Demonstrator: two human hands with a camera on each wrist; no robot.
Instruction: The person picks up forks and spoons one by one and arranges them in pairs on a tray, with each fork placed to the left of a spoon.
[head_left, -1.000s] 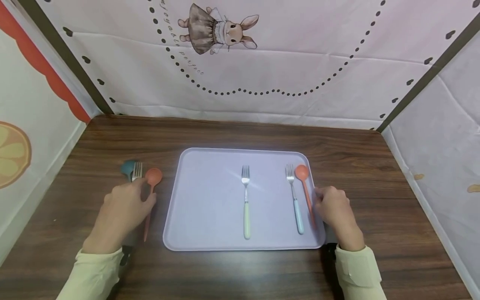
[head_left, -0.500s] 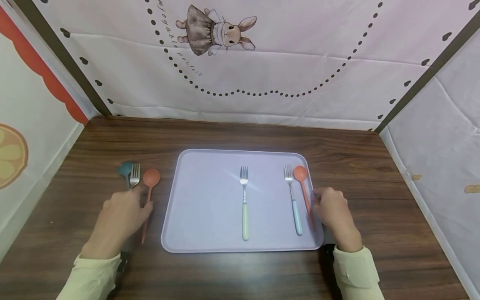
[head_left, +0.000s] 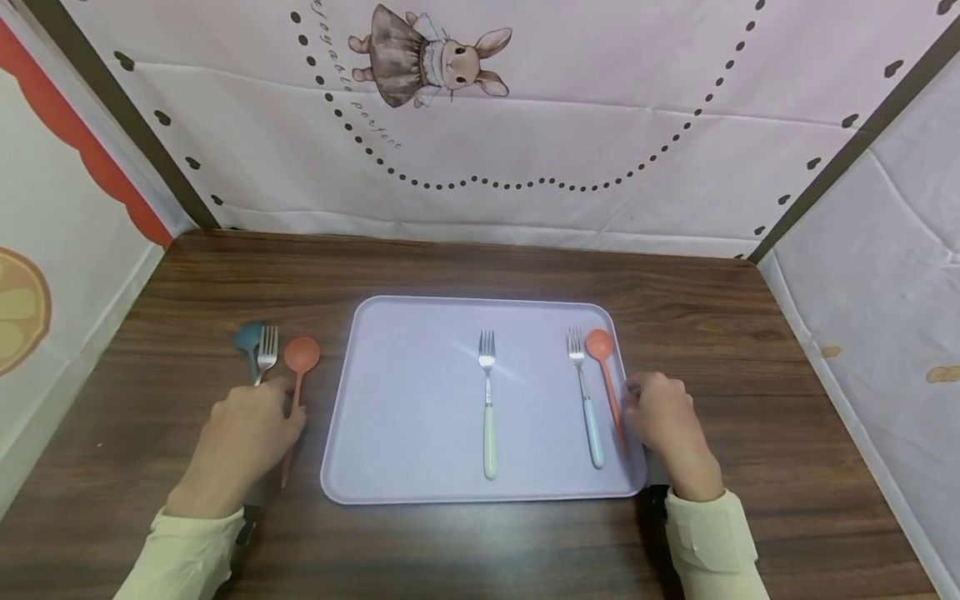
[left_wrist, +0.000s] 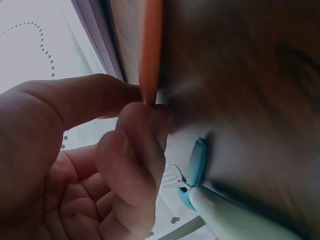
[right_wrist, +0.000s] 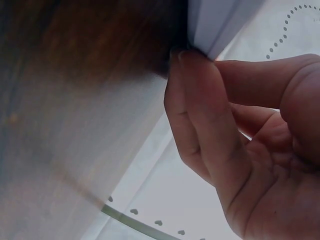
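Note:
In the head view my left hand is over the cutlery left of the tray. The left wrist view shows its thumb and fingertips pinching the handle of an orange spoon, whose round bowl points away from me. Just left of it lie a fork with a pale green handle, and a teal spoon partly under the fork; my hand hides their handles from above. My right hand grips the right rim of the lavender tray, thumb and fingers at its edge.
On the tray lie a green-handled fork, a blue-handled fork and a second orange spoon, close to the right rim. The brown wooden table ends at a printed cloth wall behind, with white side walls.
My left hand has drawn slightly back toward me, uncovering more of the fork's neck, and its fingers have come onto the orange spoon's handle. The right hand stays at the tray rim.

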